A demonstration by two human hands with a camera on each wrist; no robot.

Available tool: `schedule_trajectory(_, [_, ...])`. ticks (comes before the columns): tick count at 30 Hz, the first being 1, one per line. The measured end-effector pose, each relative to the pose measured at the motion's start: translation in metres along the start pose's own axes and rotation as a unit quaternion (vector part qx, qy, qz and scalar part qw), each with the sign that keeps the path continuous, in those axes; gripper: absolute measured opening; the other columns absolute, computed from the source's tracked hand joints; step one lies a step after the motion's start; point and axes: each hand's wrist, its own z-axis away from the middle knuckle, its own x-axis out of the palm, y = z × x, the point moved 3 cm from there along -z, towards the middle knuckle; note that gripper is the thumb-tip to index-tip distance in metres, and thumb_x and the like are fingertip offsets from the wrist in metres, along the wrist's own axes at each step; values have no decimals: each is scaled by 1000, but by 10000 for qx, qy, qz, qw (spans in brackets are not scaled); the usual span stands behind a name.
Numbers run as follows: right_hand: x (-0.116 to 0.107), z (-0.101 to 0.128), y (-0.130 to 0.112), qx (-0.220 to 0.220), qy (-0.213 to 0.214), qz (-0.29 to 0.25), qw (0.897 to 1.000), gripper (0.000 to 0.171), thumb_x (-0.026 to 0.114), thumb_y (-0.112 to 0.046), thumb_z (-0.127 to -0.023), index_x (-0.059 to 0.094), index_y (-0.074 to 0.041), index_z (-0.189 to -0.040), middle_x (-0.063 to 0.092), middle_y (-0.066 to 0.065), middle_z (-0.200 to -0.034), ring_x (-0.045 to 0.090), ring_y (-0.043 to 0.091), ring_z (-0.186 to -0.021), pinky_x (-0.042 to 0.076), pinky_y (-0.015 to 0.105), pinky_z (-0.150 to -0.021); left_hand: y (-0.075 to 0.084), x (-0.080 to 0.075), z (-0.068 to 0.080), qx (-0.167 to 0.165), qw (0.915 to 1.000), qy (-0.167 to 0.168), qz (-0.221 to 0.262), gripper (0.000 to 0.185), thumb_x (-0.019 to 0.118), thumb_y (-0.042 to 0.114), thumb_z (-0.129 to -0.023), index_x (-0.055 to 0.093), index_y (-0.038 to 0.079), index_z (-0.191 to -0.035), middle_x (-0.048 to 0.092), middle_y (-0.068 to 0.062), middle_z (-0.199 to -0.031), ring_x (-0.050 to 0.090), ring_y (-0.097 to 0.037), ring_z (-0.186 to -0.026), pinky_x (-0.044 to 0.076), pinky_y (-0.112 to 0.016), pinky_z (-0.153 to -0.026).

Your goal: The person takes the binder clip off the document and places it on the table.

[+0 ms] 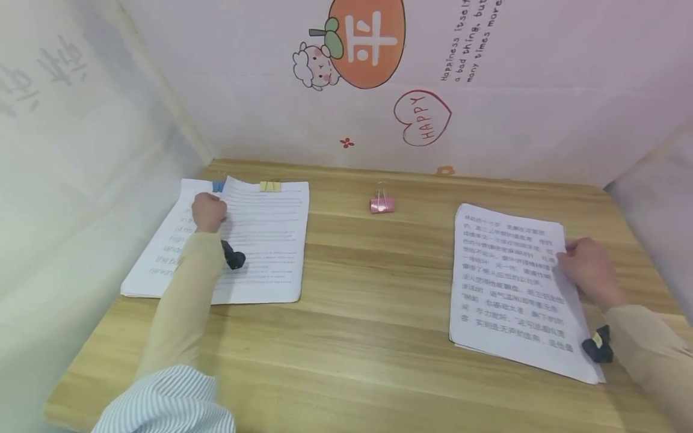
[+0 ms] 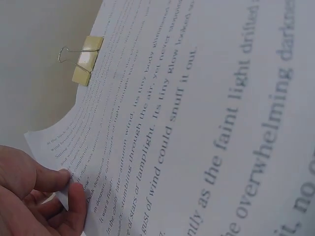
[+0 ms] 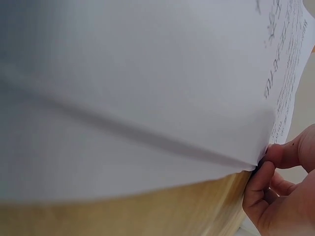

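Observation:
My left hand [image 1: 209,210] pinches the upper left corner of an English-printed paper stack [image 1: 265,240], and that corner bends upward. A yellow binder clip [image 1: 270,187] grips this stack's top edge; the left wrist view shows the same yellow clip [image 2: 88,60] close up. Partly beneath lies another stack in larger print [image 1: 162,258], with a blue binder clip [image 1: 218,186] at its top. Over at the right, my right hand [image 1: 587,267] pinches the right edge of a Chinese-printed paper stack [image 1: 506,282]. Its edge is slightly lifted in the right wrist view, between thumb and fingers [image 3: 261,189].
A pink binder clip [image 1: 382,205] stands near the back middle of the wooden table [image 1: 346,337]. Behind rises a pale covered wall [image 1: 243,90] with printed drawings, and further pale panels close off both sides.

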Motion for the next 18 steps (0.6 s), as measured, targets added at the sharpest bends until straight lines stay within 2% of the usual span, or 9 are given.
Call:
schedule_trajectory(3, [3, -1, -3, -75, -33, 24, 10000, 57, 41, -20, -97, 26, 21, -133, 42, 38, -116, 50, 45, -98, 50, 37, -65, -7, -8, 6, -78, 9997, -24, 216, 49, 42, 3, -83, 47, -7, -131, 50, -25, -130, 49, -34, -111, 47, -32, -83])
schedule_trajectory(6, [5, -3, -4, -109, 32, 44, 9999, 55, 40, -19, -97, 27, 22, -132, 41, 39, -117, 48, 48, -100, 48, 45, -71, -13, -9, 8, -274, 9980, -111, 555, 52, 41, 3, -82, 46, -3, -134, 49, -21, -129, 52, -22, -92, 43, -18, -62])
schedule_trajectory(8, [4, -3, -2, -66, 90, 65, 9999, 54, 39, -18, -97, 27, 22, -132, 41, 39, -117, 47, 49, -101, 47, 47, -73, -14, -8, 9, -403, 9958, -236, 791, 53, 41, 4, -83, 44, -1, -136, 48, -18, -130, 51, -14, -80, 43, -13, -56])
schedule_trajectory(13, [0, 0, 1, -29, 103, 59, 9999, 54, 39, -19, -98, 26, 22, -132, 41, 39, -117, 47, 49, -101, 48, 45, -71, -11, -3, 16, -663, 9899, -364, 1201, 51, 44, 5, -86, 43, 3, -138, 45, -13, -126, 48, -5, -70, 45, -11, -56])
schedule_trajectory(18, [-2, 3, 2, -33, 109, 39, 9999, 55, 39, -18, -97, 27, 22, -132, 42, 39, -117, 48, 49, -101, 48, 41, -69, -4, 1, 29, -687, 9848, -466, 1523, 51, 45, 4, -85, 45, 4, -136, 45, -6, -111, 49, -3, -65, 47, -10, -57])
